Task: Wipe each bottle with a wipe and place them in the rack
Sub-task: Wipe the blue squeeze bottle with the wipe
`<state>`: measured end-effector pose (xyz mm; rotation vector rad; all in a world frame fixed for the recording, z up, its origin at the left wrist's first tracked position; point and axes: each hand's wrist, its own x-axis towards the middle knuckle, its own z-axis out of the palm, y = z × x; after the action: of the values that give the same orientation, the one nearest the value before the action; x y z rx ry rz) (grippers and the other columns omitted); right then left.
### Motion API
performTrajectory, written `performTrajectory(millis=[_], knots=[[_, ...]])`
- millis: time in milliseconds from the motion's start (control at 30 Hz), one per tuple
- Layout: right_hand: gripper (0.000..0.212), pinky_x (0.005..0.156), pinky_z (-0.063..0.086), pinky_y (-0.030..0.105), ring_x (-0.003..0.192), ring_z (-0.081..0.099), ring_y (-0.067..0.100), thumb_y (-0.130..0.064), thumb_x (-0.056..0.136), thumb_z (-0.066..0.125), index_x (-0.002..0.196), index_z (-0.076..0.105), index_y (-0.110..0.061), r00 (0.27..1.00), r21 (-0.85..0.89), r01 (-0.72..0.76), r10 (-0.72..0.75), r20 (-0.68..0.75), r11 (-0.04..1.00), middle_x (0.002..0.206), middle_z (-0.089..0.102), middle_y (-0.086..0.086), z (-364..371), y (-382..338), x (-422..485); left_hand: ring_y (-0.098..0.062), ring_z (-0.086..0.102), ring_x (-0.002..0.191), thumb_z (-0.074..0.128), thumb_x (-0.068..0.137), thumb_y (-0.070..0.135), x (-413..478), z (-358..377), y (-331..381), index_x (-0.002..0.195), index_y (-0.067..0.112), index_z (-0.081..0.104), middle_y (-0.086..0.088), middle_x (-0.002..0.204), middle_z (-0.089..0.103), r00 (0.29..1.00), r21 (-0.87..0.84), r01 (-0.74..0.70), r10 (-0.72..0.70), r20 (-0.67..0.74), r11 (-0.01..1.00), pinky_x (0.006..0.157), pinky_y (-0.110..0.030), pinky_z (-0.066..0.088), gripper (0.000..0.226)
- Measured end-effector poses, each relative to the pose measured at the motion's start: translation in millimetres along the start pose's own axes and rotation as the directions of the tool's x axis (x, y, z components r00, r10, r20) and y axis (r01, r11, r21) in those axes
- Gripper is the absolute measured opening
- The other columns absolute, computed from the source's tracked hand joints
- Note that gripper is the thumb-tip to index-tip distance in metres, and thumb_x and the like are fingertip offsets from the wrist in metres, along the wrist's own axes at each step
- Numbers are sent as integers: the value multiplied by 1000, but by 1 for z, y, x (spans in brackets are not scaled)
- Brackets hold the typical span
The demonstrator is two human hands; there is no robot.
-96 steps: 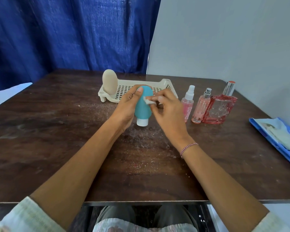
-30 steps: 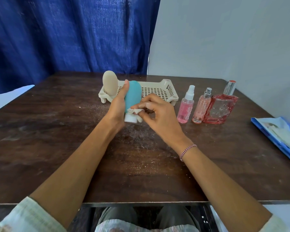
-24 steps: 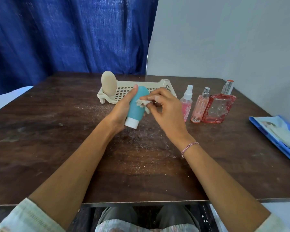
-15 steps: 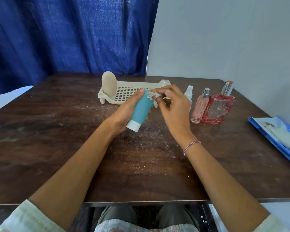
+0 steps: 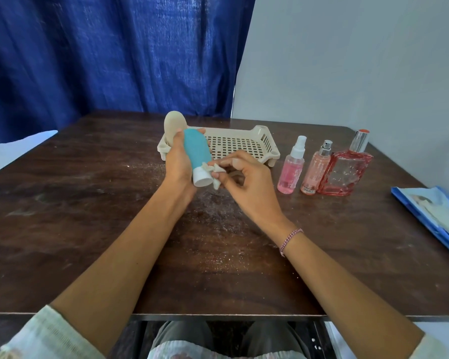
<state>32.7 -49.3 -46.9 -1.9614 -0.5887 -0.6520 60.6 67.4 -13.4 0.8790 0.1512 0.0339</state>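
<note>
While the left hand (image 5: 178,161) clamps the teal bottle (image 5: 197,151), hiding its back, the right hand (image 5: 246,182) pinches the wipe (image 5: 213,174).

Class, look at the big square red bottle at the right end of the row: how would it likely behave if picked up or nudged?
The red bottle looks like thick glass, so probably heavy for its size and breakable. Its wide, flat base suggests it would slide rather than tip. Its smooth, glossy sides may be slippery.
</note>
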Motion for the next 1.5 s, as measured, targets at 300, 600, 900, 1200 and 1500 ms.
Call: performTrajectory(millis=[300,600,900,1200,1500], knots=[[27,88,45,29,99,49,18,-17,90,54,111,66,-4,949,-128,300,-283,138,945,102,50,10,2,-13,-5,-15,57,66,34,101,37,2,-2,-3,83,14,50,-5,80,56,987,-170,2,-29,-155,985,58,-27,51,33],[16,87,49,26,97,54,15,-3,79,70,94,65,-3,957,-207,286,-288,21,936,100,55,8,2,-9,-5,-23,60,75,34,101,33,13,-5,-9,104,9,48,-13,99,58,988,-276,89,-119,-97,957,62,-34,54,29],[11,78,54,29,90,59,12,-1,76,71,85,66,-2,976,-139,173,-189,-108,975,92,62,7,0,-5,0,-19,59,71,41,100,29,15,-2,-11,99,9,53,-8,85,58,991,-176,118,-128,-45,977,55,-31,54,23],[17,76,51,22,89,55,10,-10,80,70,96,71,-4,994,-82,111,-113,-16,990,92,56,1,-2,-4,4,-24,60,88,38,101,19,22,-6,-21,106,6,53,-14,98,60,1000,24,-29,29,-4,999,86,-42,51,21],[20,75,56,27,88,65,10,-2,75,72,94,71,-11,999,91,-39,37,21,995,93,67,-2,-6,1,3,-16,63,54,44,97,40,22,-10,-5,104,13,55,-6,81,63,990,-94,135,-138,-19,986,61,-31,55,30]])
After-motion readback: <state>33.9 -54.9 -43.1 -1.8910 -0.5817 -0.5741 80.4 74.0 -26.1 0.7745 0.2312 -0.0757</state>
